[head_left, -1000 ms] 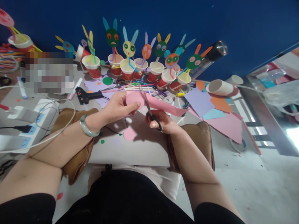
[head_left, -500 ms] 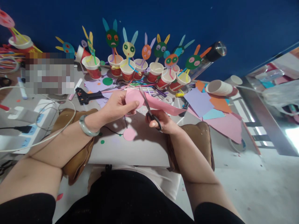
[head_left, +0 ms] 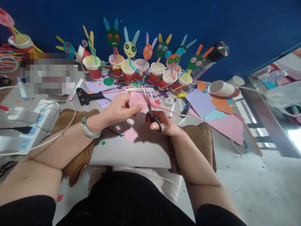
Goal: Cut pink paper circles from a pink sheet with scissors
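Between thumb and fingers, my left hand pinches a piece of pink paper with a rounded outline. A thin pink strip trails from it to the right. My right hand grips black-handled scissors, their blades pointing up and away at the right edge of the paper. Below my hands, a small pink paper disc lies on the white table. A green paper dot sits to the left of that disc.
Paper cups with paper rabbit figures line the back wall. A black glue gun lies left of my hands, near a power strip. Coloured paper sheets and stacked cups are on the right. Brown cushions flank the table's front.
The pink paper has turned in my left hand and shifted slightly right. Its broad trailing part now shows as a thin strip. The scissors remain at its right edge.
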{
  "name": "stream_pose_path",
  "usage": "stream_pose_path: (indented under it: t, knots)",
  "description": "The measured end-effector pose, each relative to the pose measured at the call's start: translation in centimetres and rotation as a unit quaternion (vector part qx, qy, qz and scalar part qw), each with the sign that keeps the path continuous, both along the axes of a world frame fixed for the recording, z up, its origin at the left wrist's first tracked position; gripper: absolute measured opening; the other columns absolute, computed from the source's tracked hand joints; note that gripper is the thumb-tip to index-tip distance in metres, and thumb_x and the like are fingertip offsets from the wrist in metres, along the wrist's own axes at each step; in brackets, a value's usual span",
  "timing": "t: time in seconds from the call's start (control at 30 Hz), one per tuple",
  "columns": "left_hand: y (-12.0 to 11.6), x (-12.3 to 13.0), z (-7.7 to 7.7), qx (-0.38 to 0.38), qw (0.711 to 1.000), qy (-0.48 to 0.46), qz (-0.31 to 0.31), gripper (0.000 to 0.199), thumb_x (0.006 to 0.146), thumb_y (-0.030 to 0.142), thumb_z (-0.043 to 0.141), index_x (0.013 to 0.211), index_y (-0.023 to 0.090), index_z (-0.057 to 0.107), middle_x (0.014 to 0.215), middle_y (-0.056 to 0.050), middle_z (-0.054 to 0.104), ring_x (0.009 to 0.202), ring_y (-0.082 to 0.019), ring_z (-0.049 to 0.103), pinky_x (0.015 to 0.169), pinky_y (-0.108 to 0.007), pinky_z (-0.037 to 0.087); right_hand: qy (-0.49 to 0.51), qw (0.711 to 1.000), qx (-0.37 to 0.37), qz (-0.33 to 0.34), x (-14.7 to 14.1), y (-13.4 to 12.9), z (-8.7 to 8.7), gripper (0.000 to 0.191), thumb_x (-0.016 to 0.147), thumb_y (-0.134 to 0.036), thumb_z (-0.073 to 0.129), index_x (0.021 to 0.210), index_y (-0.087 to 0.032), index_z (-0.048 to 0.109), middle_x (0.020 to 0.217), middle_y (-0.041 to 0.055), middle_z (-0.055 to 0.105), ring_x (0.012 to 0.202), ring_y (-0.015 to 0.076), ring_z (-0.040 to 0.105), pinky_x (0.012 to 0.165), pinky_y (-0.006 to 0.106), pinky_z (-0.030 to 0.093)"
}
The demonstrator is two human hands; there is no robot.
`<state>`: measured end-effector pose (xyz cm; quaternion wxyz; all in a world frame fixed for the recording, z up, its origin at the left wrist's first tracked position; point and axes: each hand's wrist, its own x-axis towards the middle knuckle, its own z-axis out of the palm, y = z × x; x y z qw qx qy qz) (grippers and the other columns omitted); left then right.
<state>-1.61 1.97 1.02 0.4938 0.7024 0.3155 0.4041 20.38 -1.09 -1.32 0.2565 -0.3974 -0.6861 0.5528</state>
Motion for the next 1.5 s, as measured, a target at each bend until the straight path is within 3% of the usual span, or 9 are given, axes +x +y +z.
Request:
stream_pose_path:
  t: [0.13, 0.6, 0.97, 1.5]
  knots:
    - [0.0, -0.1, 0.3, -0.015, 0.999, 0.023, -0.030, 0.034, 0.084, 0.040, 0.068, 0.064, 0.014, 0.060, 0.061, -0.003, 0.062, 0.057, -0.012, 0.058, 0.053, -0.023, 0.046, 0.005, 1.000, 0.014, -0.002, 0.1, 0.2, -0.7, 0.075, 0.059, -0.087, 0.067, 0.076, -0.014, 0.057, 0.065, -0.0016, 0.051, 0.060, 0.0107, 0.042, 0.057, 0.026, 0.030]
    - [0.1, -0.2, 0.0, -0.018, 0.999, 0.032, -0.017, 0.034, 0.082, 0.041, 0.069, 0.062, 0.015, 0.058, 0.062, -0.004, 0.063, 0.059, -0.014, 0.060, 0.057, -0.025, 0.049, -0.010, 1.000, 0.011, -0.008, 0.2, 0.1, -0.8, 0.077, 0.058, -0.090, 0.064, 0.075, -0.016, 0.055, 0.061, -0.0029, 0.047, 0.058, 0.0100, 0.039, 0.054, 0.026, 0.028]
    - [0.0, -0.2, 0.6, -0.021, 1.000, -0.003, -0.018, 0.028, 0.080, 0.034, 0.069, 0.063, 0.017, 0.056, 0.060, -0.002, 0.059, 0.058, -0.013, 0.059, 0.056, -0.025, 0.050, -0.012, 1.000, 0.000, -0.009, 0.1, -0.4, 1.1, 0.073, 0.061, -0.086, 0.066, 0.074, -0.016, 0.054, 0.063, -0.0032, 0.046, 0.058, 0.0096, 0.038, 0.054, 0.026, 0.027]
    - [-0.1, -0.3, 0.7, -0.018, 1.000, -0.010, -0.002, 0.020, 0.081, 0.030, 0.066, 0.069, 0.016, 0.061, 0.060, -0.002, 0.063, 0.057, -0.013, 0.060, 0.054, -0.023, 0.049, 0.009, 0.999, -0.028, -0.027, 0.1, -0.4, 1.0, 0.070, 0.058, -0.080, 0.074, 0.071, -0.014, 0.057, 0.061, -0.0034, 0.047, 0.057, 0.0094, 0.038, 0.053, 0.026, 0.026]
